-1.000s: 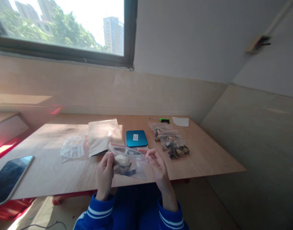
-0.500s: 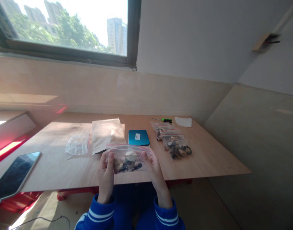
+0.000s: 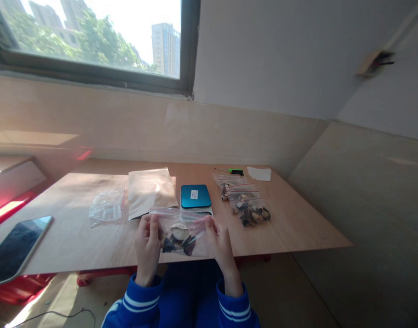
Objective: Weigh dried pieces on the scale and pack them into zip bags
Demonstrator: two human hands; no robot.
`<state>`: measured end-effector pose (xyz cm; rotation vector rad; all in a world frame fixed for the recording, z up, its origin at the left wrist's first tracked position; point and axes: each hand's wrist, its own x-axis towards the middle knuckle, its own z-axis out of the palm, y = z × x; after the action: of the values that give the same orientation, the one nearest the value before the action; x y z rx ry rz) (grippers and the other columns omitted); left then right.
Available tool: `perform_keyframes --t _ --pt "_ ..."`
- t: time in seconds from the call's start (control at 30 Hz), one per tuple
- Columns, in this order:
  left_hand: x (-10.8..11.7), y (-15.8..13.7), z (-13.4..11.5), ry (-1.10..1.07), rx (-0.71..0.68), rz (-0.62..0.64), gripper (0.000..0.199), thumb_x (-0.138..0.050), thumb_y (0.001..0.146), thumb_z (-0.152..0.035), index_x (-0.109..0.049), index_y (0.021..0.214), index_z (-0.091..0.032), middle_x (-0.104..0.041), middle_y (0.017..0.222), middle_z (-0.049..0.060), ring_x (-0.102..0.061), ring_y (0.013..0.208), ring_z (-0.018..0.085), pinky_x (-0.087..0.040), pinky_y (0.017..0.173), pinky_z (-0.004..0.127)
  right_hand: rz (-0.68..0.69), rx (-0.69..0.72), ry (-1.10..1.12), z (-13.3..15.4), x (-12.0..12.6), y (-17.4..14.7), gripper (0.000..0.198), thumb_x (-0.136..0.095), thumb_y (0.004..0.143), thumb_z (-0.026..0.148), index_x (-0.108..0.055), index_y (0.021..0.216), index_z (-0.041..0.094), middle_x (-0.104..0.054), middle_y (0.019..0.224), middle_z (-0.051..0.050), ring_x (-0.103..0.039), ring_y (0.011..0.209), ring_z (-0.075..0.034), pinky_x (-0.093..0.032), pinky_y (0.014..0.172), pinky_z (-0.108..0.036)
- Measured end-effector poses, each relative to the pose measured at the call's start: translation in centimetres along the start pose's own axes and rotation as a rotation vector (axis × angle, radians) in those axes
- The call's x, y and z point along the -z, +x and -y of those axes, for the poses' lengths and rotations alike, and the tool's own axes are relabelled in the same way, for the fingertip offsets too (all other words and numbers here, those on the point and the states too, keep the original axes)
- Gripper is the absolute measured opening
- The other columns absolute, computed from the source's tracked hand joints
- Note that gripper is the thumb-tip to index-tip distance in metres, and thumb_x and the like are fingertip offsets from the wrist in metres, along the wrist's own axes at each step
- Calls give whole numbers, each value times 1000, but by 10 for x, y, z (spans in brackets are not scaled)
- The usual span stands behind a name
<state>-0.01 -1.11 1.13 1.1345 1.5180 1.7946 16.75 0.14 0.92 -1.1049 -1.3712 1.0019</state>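
Note:
A clear zip-lock bag [image 3: 202, 243] with a pinkish-red seal strip hangs between my two hands over the table's front edge. Inside it lie dark and pale dried pieces [image 3: 180, 238], one of them round and whitish; their exact kind is hard to make out. My left hand [image 3: 149, 243] pinches the bag's upper left side between thumb and fingers. At the upper right side, my right hand [image 3: 221, 243] grips it the same way. Just behind the bag is a small scale with a blue top plate [image 3: 196, 197], its front partly hidden.
Several filled zip-lock bags [image 3: 253, 214] lie in a row on the right. Behind them are a green-handled screwdriver [image 3: 234, 171] and white paper [image 3: 259, 174]. Left of the scale are a brown paper bag [image 3: 152, 191], clear empty bags [image 3: 106, 207] and a tablet [image 3: 19, 248] at the edge.
The bag is tilted differently and shows more of its front face. Its contents have shifted toward the lower left and middle. Both hands still hold it.

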Motion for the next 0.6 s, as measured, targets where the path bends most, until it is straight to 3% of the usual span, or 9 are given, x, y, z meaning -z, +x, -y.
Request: perform_keyframes --t 0.17,0.33,0.47,0.6 --pt "4 2 7 -61 62 92 46 -46 86 -65 -51 74 -20 -52 54 -4 -42 41 8 -33 39 19 48 -29 75 -1 6 4 51 -51 87 64 -72 82 18 -75 76 -9 -72 75 -25 -56 73 -36" --pt "6 2 7 -133 165 12 39 -57 82 -60 -54 82 -21 -54 54 -6 -43 38 8 -33 35 18 68 -62 227 -1 10 7 40 -69 77 58 -68 82 19 -76 75 -7 -73 69 -23 -58 71 -36" --pt "9 3 4 -150 142 -35 36 -62 80 -55 -60 82 -19 -63 62 -2 -55 48 11 -41 42 20 70 -112 246 -4 14 8 34 -75 74 50 -69 83 18 -77 79 -9 -74 81 -25 -56 81 -38" --pt "8 5 6 -175 141 -27 35 -66 78 -52 -63 84 -18 -69 70 2 -62 58 14 -45 48 21 -41 -124 217 -8 9 9 35 -73 76 52 -69 82 18 -78 82 -9 -72 85 -24 -53 83 -36"
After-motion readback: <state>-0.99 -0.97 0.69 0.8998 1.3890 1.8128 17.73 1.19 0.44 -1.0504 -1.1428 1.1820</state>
